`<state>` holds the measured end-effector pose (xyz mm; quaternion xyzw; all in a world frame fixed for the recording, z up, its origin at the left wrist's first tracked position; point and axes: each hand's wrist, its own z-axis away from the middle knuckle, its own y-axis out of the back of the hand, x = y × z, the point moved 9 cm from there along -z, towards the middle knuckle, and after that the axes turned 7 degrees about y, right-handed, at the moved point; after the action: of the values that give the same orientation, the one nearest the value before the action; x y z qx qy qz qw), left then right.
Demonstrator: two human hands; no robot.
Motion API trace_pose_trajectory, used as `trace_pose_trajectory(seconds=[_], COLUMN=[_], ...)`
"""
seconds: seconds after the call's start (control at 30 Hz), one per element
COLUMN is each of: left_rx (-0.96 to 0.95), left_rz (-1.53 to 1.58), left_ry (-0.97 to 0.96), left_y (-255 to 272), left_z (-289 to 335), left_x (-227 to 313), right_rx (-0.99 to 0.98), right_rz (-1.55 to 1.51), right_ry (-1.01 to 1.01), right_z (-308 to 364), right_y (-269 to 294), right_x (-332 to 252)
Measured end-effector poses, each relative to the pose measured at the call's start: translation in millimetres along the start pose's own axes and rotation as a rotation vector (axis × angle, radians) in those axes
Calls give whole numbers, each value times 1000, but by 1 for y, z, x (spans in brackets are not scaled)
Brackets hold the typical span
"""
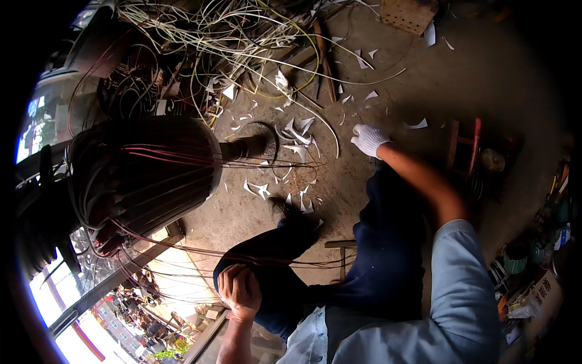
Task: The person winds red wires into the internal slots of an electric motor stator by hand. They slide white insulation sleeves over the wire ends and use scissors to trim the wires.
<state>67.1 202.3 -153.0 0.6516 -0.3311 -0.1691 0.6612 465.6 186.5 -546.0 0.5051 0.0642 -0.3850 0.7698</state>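
"Where are our red wires [257, 261]?"
"They run from the dark drum [145, 197] across our left knee [230, 263]."
"Grip state?"
"Our left hand [240, 292] and gloved right hand [368, 141] are curled; we cannot tell whether either holds anything."

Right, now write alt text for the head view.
A person's bare left hand curls at the left knee, near reddish wires trailing from a large, dark, ridged cylinder; the white-gloved right hand is by the right knee. White scraps litter the floor, with tangled pale cables beyond.
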Motion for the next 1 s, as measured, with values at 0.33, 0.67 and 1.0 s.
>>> trace_pose_trajectory(seconds=[0.33,0.67,1.0], left_rx=[-125,-82,11], left_rz=[-62,-56,-10], left_ry=[48,73,25], left_y=[-24,-26,-9], left_z=[-30,-40,-4], left_x=[-10,-7,10], right_rx=[614,78,-149], right_rz=[443,353,-1023], right_ry=[44,36,76], right_z=[-129,-123,71], right_y=[69,11,51], right_x=[14,4,-32])
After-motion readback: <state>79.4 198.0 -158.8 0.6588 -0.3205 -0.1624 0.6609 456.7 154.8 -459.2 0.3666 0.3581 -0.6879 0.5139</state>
